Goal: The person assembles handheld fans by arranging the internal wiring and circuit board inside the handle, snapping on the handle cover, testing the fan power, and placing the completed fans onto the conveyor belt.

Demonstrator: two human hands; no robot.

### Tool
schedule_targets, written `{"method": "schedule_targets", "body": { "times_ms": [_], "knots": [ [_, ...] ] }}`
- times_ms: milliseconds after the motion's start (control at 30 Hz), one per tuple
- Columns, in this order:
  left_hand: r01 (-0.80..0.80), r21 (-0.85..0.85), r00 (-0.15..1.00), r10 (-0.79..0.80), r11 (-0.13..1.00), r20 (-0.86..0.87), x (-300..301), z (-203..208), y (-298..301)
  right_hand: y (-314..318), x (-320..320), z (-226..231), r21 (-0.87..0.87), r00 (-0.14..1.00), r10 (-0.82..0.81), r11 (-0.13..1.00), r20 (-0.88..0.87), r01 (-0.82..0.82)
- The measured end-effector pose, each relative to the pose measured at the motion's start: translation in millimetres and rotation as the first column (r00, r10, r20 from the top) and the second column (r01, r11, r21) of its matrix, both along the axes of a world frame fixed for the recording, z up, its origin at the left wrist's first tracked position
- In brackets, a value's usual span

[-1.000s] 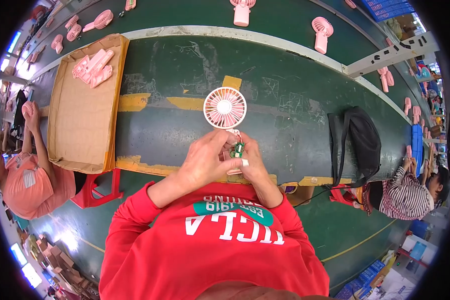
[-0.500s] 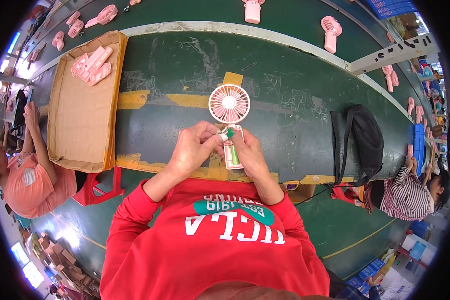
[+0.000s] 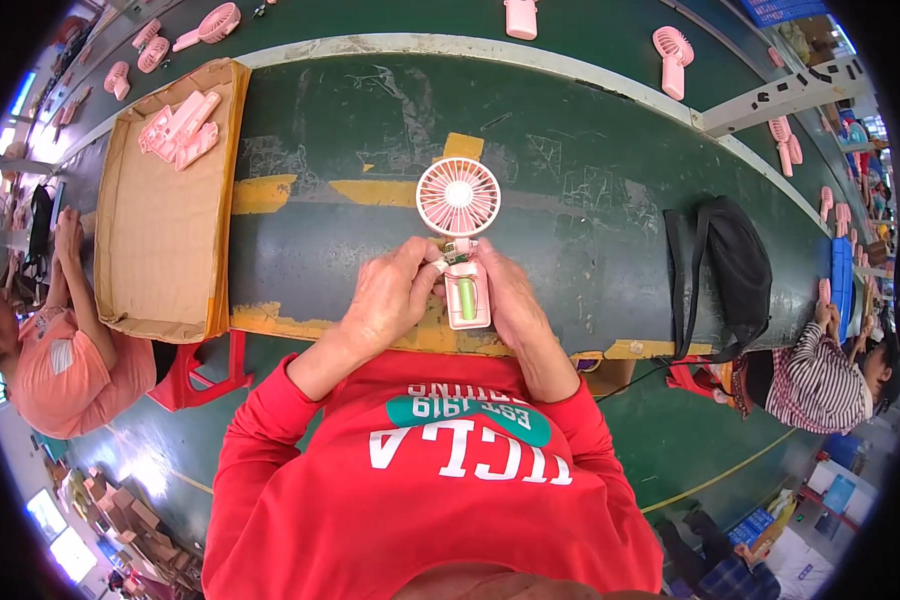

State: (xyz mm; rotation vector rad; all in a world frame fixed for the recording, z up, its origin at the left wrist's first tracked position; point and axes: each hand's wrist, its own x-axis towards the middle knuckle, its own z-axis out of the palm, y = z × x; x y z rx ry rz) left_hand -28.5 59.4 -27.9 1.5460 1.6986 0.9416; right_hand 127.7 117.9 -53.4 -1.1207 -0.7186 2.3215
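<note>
In front of me on the table lies a pink handheld fan point(image 3: 458, 197), its round grille pointing away from me. The handle's casing is open, showing a green cylindrical battery point(image 3: 468, 298) inside. A small green circuit board point(image 3: 454, 254) sits at the neck, below the grille. My left hand point(image 3: 392, 295) is closed, thumb and forefinger pinching the board's left edge. Along the right side of the handle, my right hand point(image 3: 511, 297) grips the fan, its fingertips near the neck; some fingers are hidden.
A shallow cardboard box point(image 3: 165, 235) with pink plastic casing parts point(image 3: 181, 130) stands on the left. To the right lies a black bag point(image 3: 730, 270). Beyond the table's pale edge, pink fans point(image 3: 674, 60) lie on a green belt. Co-workers sit at both sides.
My right hand has shifted off the handle's front to its right side, uncovering the battery. The green board has turned at the neck. Fans on the belt have moved right.
</note>
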Motion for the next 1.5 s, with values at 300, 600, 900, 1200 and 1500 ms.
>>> {"method": "schedule_targets", "body": {
  "times_ms": [300, 600, 900, 1200, 1500],
  "knots": [
    [-0.009, 0.017, 1.000, 0.009, 1.000, 0.003, 4, -13, 3, -3, 2, -5, 0.017, 0.999, -0.026, 1.000, -0.030, 0.026],
    [-0.012, 0.048, 1.000, 0.012, 0.999, -0.003, 5, -22, 5, -5, 5, -11, 0.037, 0.999, -0.021, 0.999, -0.048, 0.023],
    [0.038, 0.182, 0.982, -0.002, 0.983, -0.190, 6, -20, 4, -7, 5, -13, 0.100, 1.000, 0.010, 0.995, -0.010, -0.009],
    [0.141, 0.340, 0.963, -0.048, 0.930, -0.266, 5, -16, 5, -7, 6, -14, 0.135, 0.999, 0.042, 0.990, 0.005, -0.042],
    [0.324, 0.353, 0.871, -0.131, 0.878, -0.474, -1, -14, 4, -8, 13, -10, 0.353, 0.976, 0.216, 0.912, 0.018, -0.208]
  ]
}}
